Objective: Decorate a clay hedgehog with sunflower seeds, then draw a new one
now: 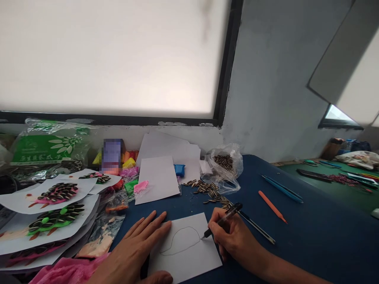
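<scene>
At lower centre, one white sheet (192,266), bearing one rounded outline (185,240), is pressed by the spread, ungripping fingers of the left hand (145,244); one black pen (231,213) is pinched in the fingers of the right hand (235,236). The line could be spoiled if the sheet (apparently loose) slipped under light pressure. Four seed-covered pictures (57,216) are overlapped at left; one orange marker (271,205) is seen at right.

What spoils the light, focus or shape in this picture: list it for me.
Head view: the blind glares almost white, leaving the left hand and right hand comparatively dim; head view: glints streak the clear seed bag; head view: a pixelated block hides one item; head view: the window frame leans; head view: the outline on the paper stays readable.
</scene>
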Available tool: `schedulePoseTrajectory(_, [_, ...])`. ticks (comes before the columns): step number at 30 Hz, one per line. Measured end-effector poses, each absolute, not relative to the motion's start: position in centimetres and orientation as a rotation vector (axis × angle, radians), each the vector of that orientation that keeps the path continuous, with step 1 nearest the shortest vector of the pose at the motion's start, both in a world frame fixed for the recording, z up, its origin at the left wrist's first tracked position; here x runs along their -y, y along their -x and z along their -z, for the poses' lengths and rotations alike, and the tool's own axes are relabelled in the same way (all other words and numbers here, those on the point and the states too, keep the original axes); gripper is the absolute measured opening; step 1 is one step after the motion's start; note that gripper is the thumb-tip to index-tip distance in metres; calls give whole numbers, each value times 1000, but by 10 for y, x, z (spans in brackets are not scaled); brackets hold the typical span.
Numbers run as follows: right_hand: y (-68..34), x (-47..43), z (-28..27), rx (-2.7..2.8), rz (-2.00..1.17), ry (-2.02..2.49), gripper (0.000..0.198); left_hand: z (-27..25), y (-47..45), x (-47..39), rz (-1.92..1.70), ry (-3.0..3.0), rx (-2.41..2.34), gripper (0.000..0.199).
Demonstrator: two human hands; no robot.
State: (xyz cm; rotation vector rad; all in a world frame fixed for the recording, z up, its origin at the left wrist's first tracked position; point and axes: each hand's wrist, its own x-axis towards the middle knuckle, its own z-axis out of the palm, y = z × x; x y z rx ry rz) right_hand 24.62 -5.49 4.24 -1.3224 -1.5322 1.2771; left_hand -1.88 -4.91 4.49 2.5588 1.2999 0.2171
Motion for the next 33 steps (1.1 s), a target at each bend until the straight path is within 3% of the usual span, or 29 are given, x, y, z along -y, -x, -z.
schedulePoseTrajectory(16, [-236,68,-43,1576,-1224,1201,39,-40,21,49,-250,-2574,-1281,76])
schedulePoseTrajectory(22, [-219,68,-50,1873,-976,1261,10,-44,18,49,-252,-2559,-1270,79])
schedulePoseTrajectory(33, [-209,60,-36,2017,-891,1108,14,-51,14,45,-85,-2465,-1273,84])
